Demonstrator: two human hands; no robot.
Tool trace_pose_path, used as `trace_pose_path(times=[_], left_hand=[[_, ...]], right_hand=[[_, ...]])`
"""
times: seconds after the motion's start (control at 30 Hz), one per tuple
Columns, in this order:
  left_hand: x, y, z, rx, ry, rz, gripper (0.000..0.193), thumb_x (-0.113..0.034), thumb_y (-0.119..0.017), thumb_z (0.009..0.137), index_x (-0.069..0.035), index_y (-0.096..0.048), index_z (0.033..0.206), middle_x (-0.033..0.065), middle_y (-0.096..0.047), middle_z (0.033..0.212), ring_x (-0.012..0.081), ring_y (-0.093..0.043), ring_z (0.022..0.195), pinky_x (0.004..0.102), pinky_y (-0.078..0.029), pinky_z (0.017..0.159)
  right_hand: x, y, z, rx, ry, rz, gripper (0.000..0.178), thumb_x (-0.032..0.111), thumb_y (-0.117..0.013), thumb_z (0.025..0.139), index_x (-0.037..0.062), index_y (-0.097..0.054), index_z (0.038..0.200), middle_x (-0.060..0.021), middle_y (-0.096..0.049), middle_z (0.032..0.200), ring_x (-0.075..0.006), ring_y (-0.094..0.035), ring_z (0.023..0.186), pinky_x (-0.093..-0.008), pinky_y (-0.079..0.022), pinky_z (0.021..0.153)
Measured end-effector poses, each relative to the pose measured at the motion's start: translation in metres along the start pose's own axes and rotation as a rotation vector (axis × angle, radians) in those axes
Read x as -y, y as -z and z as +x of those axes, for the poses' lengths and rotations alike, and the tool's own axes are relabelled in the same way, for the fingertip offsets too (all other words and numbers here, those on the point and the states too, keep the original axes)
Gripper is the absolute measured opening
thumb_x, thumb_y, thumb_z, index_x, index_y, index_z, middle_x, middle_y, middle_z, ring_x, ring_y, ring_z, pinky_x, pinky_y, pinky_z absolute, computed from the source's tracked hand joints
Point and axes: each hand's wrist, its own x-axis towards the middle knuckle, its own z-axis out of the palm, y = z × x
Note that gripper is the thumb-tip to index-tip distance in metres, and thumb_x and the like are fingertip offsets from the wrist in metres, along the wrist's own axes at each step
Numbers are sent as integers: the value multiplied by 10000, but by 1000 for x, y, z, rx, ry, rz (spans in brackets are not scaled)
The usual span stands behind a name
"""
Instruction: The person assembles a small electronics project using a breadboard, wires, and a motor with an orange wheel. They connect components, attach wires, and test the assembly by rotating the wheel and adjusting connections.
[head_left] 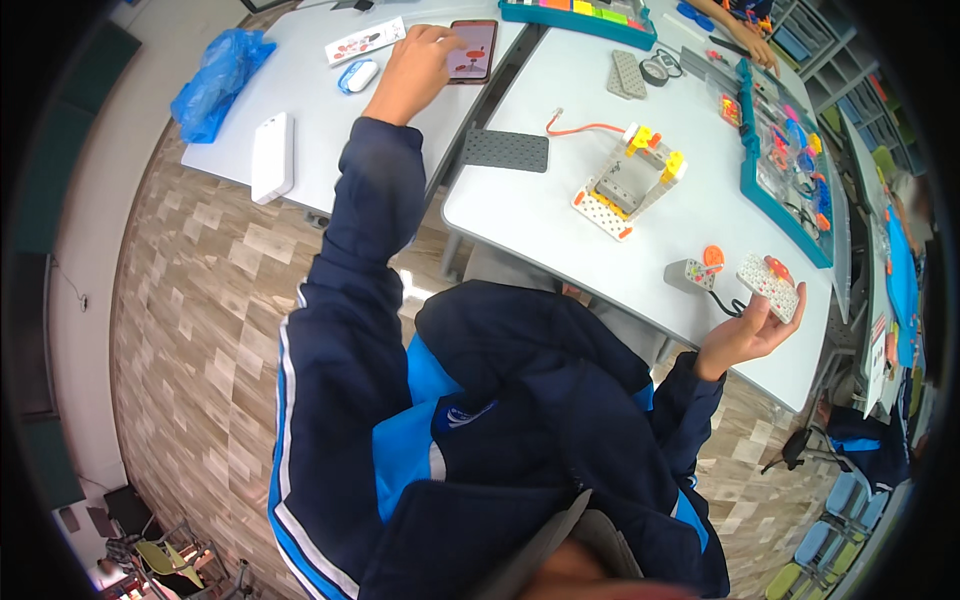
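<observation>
My left hand (418, 68) reaches over the far left table, a finger at the screen of a phone (472, 52) that lies flat and shows a red and grey picture. Nothing is held in that hand. Between the fingers and thumb of my right hand (750, 338), a white perforated building plate (768, 288) with a red-orange piece on it is held up over the table's near right edge. Just left of it stands a grey motor block (690, 274) with an orange wheel (713, 257) and a black cable. Farther in sits a white-and-yellow block frame (632, 185) with an orange cable.
A dark grey perforated plate (507, 150) lies by the gap between the tables. Teal trays of parts (790, 220) stand at the right and far side. On the left table are a white box (272, 158), an earphone case (358, 77) and a blue plastic bag (218, 85). Another person's hand (757, 50) rests far right.
</observation>
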Motion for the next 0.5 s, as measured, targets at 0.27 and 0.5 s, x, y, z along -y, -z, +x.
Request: trace_pose_path(times=[0.27, 0.5], left_hand=[[43, -50, -16, 31, -25, 96, 529, 141, -593, 772, -179, -763, 1158, 62, -628, 1352, 307, -503, 1316, 427, -428, 1087], [50, -64, -17, -56, -41, 81, 570, 116, -601, 734, -189, -738, 1195, 67, -601, 1346, 317, -479, 1321, 452, -419, 1042]], right_hand=[[-2, 1, -3, 19, 29, -62, 643, 155, -686, 952, -20, -391, 1496, -240, -600, 1309, -272, -619, 1171, -385, -504, 1028], [5, -5, -3, 57, -9, -65, 657, 148, -673, 960, -23, -378, 1522, -244, -599, 1322, -269, -614, 1180, -387, -487, 1042]])
